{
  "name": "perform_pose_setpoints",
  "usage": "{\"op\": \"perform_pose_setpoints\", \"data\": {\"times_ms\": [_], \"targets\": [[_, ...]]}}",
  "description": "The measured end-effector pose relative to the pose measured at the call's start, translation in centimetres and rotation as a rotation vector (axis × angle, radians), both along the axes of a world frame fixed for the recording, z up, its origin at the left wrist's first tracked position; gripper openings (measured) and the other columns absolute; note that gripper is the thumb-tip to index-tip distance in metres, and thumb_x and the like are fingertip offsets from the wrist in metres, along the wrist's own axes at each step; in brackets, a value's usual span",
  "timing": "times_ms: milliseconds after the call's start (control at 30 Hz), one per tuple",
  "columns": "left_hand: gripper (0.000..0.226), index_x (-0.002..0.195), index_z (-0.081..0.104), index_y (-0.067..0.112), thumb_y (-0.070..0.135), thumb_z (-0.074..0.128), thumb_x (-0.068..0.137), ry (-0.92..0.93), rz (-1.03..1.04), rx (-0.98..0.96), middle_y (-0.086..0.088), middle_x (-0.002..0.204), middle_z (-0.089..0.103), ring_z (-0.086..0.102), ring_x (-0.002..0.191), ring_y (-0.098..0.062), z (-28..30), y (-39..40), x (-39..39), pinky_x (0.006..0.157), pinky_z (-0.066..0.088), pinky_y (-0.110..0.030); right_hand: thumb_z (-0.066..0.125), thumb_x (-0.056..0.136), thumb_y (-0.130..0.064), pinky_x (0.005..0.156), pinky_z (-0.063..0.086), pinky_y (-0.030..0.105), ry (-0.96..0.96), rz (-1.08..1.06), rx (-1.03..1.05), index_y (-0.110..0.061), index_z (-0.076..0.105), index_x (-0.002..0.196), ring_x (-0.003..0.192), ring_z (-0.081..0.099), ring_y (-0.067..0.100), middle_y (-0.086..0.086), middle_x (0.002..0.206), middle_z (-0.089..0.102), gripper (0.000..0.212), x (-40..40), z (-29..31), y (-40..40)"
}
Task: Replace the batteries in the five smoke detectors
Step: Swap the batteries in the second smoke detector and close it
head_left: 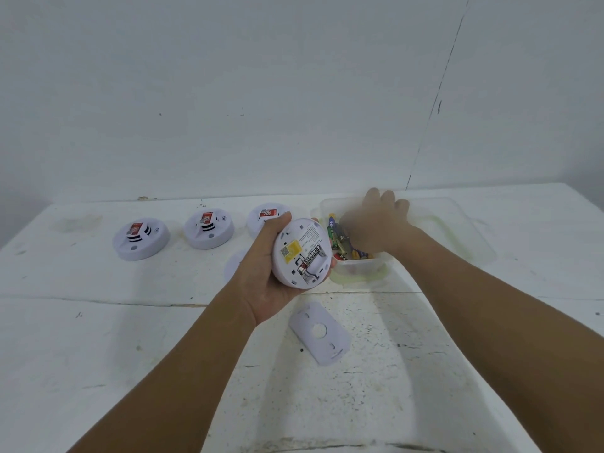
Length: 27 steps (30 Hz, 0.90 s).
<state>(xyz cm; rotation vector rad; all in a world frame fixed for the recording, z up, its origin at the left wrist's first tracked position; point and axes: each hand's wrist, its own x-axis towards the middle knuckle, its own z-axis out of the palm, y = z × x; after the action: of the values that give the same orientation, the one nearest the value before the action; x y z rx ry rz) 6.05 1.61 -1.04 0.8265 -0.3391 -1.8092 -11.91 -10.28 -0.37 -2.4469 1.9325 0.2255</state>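
My left hand (266,273) grips a white round smoke detector (300,253), turned back side up with its yellow label and open battery bay showing. Its removed white cover plate (320,333) lies on the table below. My right hand (376,223), blurred by motion, reaches over a clear plastic tub (359,268) holding several batteries (340,240); its fingers point away, and what they touch is hidden. Three more detectors sit in a row behind: the left one (141,238), the middle one (209,228) and a third (266,217) partly behind my left hand.
A clear tub lid (457,230) lies behind and to the right of the tub. Another white round piece (233,266) peeks out beside my left wrist. The white table (98,338) is scuffed, with a crack across it. A white wall stands behind.
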Motion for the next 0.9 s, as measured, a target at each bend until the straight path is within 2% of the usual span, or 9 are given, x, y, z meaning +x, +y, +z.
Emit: {"op": "perform_pose_setpoints", "data": {"times_ms": [167,300,433,533,633,733,833,900], "targets": [[0.059,0.140,0.063,0.012,0.048,0.065,0.093,-0.006,-0.007,-0.016,-0.021,0.138,0.064,0.063,0.117,-0.038,0.1,0.0,-0.3,0.103,0.052,-0.051,0.051,0.086,-0.031,0.089,0.022,0.046,0.042,0.033,-0.042,-0.040,0.063,0.117,0.101,0.022,0.031,0.006,0.110,0.024,0.034,0.4,-0.7,-0.1],[0.057,0.131,0.067,0.012,0.048,0.069,0.087,0.003,-0.017,-0.015,-0.019,0.127,0.069,0.063,0.116,-0.038,0.0,-0.1,-0.3,0.104,0.050,-0.051,0.051,0.089,-0.032,0.086,0.020,0.045,0.076,0.039,-0.067,-0.037,0.061,0.119,0.101,0.022,0.031,0.007,0.109,0.024,0.032,0.5,-1.0,-0.1],[0.051,0.124,0.070,0.011,0.046,0.069,0.087,0.026,-0.016,-0.027,-0.016,0.116,0.073,0.065,0.110,-0.035,0.0,-0.1,-0.4,0.107,0.048,-0.052,0.055,0.090,-0.033,0.092,0.027,0.045,0.086,0.039,-0.049,-0.024,0.052,0.127,0.104,0.025,0.031,0.011,0.122,0.033,0.039,0.8,-0.7,-0.3],[0.050,0.122,0.070,0.011,0.046,0.069,0.086,0.027,-0.021,-0.024,-0.015,0.113,0.074,0.066,0.108,-0.034,0.0,-0.1,-0.7,0.107,0.048,-0.052,0.056,0.090,-0.034,0.089,0.025,0.045,0.121,0.053,-0.024,-0.020,0.051,0.126,0.104,0.025,0.032,0.012,0.128,0.034,0.038,1.0,-0.5,-0.5],[0.050,0.123,0.070,0.012,0.046,0.070,0.086,0.014,-0.022,-0.030,-0.015,0.113,0.074,0.067,0.108,-0.036,0.0,-0.1,-0.7,0.113,0.044,-0.055,0.057,0.089,-0.029,0.087,0.025,0.044,0.137,0.042,0.004,-0.020,0.056,0.113,0.102,0.025,0.031,0.012,0.126,0.034,0.025,1.1,-0.5,-0.4],[0.053,0.126,0.069,0.012,0.046,0.070,0.085,-0.003,-0.023,-0.031,-0.016,0.119,0.072,0.066,0.110,-0.037,0.0,0.1,-0.5,0.112,0.045,-0.055,0.057,0.088,-0.020,0.086,0.025,0.042,0.121,0.024,-0.007,-0.018,0.056,0.097,0.101,0.027,0.031,0.010,0.117,0.034,0.010,1.3,-0.5,-0.3],[0.052,0.129,0.068,0.011,0.048,0.065,0.092,-0.016,-0.025,-0.027,-0.017,0.122,0.071,0.067,0.109,-0.038,-0.2,0.2,-0.3,0.106,0.050,-0.053,0.060,0.088,-0.017,0.086,0.026,0.043,0.108,0.035,-0.063,-0.018,0.058,0.107,0.100,0.029,0.030,0.008,0.111,0.031,0.020,1.4,-0.7,-0.6],[0.052,0.129,0.068,0.012,0.049,0.064,0.093,-0.022,-0.021,-0.024,-0.017,0.122,0.071,0.069,0.106,-0.038,-0.2,0.2,-0.3,0.104,0.051,-0.052,0.063,0.088,-0.020,0.086,0.027,0.043,0.083,0.048,-0.110,-0.022,0.059,0.115,0.104,0.034,0.029,0.007,0.115,0.039,0.027,1.4,-0.8,-0.8]]}}
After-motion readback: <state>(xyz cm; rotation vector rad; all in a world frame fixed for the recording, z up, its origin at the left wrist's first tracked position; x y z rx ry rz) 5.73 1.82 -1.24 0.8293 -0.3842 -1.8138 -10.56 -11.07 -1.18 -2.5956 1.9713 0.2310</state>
